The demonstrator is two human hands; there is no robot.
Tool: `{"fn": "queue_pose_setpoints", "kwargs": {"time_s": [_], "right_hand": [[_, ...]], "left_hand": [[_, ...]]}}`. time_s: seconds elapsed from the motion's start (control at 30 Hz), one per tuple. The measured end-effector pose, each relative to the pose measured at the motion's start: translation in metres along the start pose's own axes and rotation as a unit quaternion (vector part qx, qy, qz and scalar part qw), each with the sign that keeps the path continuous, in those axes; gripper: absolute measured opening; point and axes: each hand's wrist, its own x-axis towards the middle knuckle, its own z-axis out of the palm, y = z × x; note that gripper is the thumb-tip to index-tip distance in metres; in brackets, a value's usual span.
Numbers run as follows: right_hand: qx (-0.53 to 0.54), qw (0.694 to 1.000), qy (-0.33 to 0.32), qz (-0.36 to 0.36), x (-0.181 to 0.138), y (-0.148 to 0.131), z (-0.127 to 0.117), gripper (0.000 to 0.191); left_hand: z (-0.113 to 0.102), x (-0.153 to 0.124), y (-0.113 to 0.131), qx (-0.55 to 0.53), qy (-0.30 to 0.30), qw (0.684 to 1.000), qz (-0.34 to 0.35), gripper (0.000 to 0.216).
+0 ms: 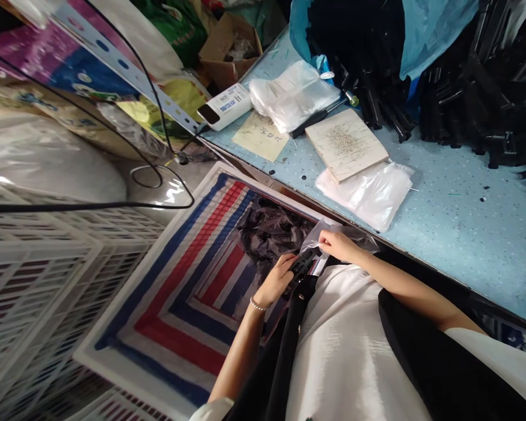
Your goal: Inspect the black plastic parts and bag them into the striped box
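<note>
The left hand (280, 282), which wears a beaded bracelet (259, 305) at its wrist, has its fingers closed around a black plastic part (304, 266). The right hand (338, 245) pinches the edge of a clear plastic bag (318, 229) between thumb and fingers. The 2 hands are close together, and the part and the bag meet between them, in front of the person's body, near the table edge. Whether the part is already inside the bag, I cannot tell.

Below the hands stands a white crate (114, 369), lined with a striped sheet (179, 339) in red, blue and white. In it, just beside the left hand, lies a crumpled pile of dark plastic bags (276, 231).

On the speckled blue table (442, 204), 1 square board (347, 143) rests partly upon a stack of clear bags (372, 196). Behind are a bundle of clear bags (289, 93) and a yellow note (260, 135) with handwriting. Farther to the right, many black plastic parts (477, 105) are heaped.
</note>
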Motion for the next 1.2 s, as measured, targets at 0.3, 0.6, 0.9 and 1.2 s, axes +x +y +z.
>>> {"fn": "queue_pose_setpoints", "kwargs": {"time_s": [0.3, 0.6, 0.9, 1.2], "right_hand": [[-0.049, 0.999, -0.004, 0.0, -0.004, 0.001, 0.002, 0.01], [0.025, 0.996, 0.02, 0.085, 0.007, -0.004, 0.006, 0.013], [0.092, 0.993, -0.074, 0.012, -0.007, -0.02, 0.027, 0.013], [0.093, 0.993, -0.077, -0.003, 0.005, 0.018, 0.037, 0.011]], "left_hand": [[-0.012, -0.003, -0.011, -0.119, 0.019, 0.99, -0.067, 0.038], [0.008, -0.002, -0.007, 0.089, -0.013, 0.996, 0.022, 0.058], [0.038, 0.029, -0.022, -0.055, 0.109, 0.99, -0.076, 0.041], [0.044, 0.012, -0.043, -0.394, 0.15, 0.9, -0.11, 0.042]]}}
